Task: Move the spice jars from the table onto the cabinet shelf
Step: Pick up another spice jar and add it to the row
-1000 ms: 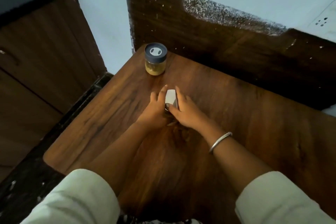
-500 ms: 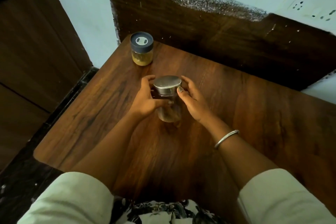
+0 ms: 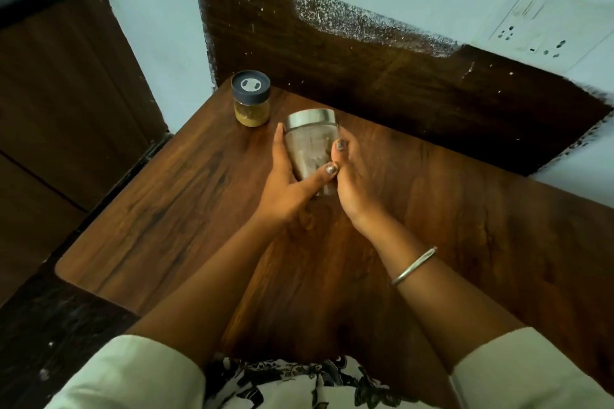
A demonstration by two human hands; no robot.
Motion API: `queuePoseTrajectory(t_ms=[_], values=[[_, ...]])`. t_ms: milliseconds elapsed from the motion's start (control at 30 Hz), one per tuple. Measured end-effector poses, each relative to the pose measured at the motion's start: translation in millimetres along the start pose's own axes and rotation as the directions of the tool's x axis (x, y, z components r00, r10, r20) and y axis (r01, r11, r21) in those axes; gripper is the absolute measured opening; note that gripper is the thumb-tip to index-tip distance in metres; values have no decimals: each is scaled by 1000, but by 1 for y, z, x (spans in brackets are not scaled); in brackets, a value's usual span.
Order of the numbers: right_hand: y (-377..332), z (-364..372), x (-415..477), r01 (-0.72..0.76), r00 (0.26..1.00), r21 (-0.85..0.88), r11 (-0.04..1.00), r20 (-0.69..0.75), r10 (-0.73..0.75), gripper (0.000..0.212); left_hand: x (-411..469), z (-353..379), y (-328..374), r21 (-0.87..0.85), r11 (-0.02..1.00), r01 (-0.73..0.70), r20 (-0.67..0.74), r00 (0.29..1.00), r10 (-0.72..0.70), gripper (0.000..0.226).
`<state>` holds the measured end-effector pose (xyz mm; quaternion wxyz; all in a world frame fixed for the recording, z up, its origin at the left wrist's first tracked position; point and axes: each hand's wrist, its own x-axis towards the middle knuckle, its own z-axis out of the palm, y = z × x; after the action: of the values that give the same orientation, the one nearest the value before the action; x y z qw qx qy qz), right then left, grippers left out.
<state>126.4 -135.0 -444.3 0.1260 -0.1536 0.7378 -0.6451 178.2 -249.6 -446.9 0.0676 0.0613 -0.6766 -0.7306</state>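
- The worktop (image 3: 432, 242) is carrying one jar; a dark cabinet (image 3: 66, 93) is standing to its left, with no shelf showing.
- The left hand (image 3: 282, 183) and right hand (image 3: 352, 176) are each wrapping a grip around the clear jar (image 3: 310, 149), clamped on its sides and holding it above the wood.
- It is looking like rigid, smooth glass: probably slippery, breakable, fairly light; its body below the steel lid (image 3: 311, 119) is the safest hold.
- The yellow jar (image 3: 251, 99) is waiting at the far corner.
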Motion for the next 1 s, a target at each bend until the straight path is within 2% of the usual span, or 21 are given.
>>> queuePoseTrajectory(t_ms=[167, 233, 300, 400, 567, 667, 733, 833, 933, 1000], values=[[-10, -24, -20, 48, 999, 99, 994, 0, -48, 48, -5, 23, 17, -207, 977, 43, 22, 999, -39, 78], [-13, -33, -28, 44, 998, 109, 993, -51, -39, 44, -10, 36, 23, -164, 984, 67, 39, 997, -61, 76], [-14, -42, -34, 65, 989, 78, 995, -136, -54, 42, -11, 46, 30, -48, 997, 60, 43, 997, -58, 78], [-19, -59, -47, 114, 972, 0, 994, -207, -111, 54, -17, 67, 41, 8, 1000, 12, 69, 998, -13, 77], [-36, -108, -72, 192, 974, -120, 974, -98, -204, 64, -33, 118, 52, -72, 997, -8, 33, 999, 11, 91], [-43, -135, -84, 118, 991, 42, 992, -60, -116, 71, -39, 141, 59, -153, 988, 5, 55, 998, 3, 85], [-46, -145, -92, 114, 993, 85, 990, -29, -112, 72, -43, 154, 62, -196, 980, 21, 55, 998, -11, 69], [-48, -156, -102, 165, 985, 78, 983, -58, -161, 62, -46, 168, 63, -129, 992, 1, 61, 998, 7, 51], [-48, -168, -113, 171, 971, -15, 985, -168, -171, 72, -44, 180, 68, 10, 998, -66, 97, 993, 65, 59], [-50, -175, -119, 172, 967, 0, 985, -191, -168, 72, -43, 187, 72, 36, 996, -79, 157, 985, 72, 68]])
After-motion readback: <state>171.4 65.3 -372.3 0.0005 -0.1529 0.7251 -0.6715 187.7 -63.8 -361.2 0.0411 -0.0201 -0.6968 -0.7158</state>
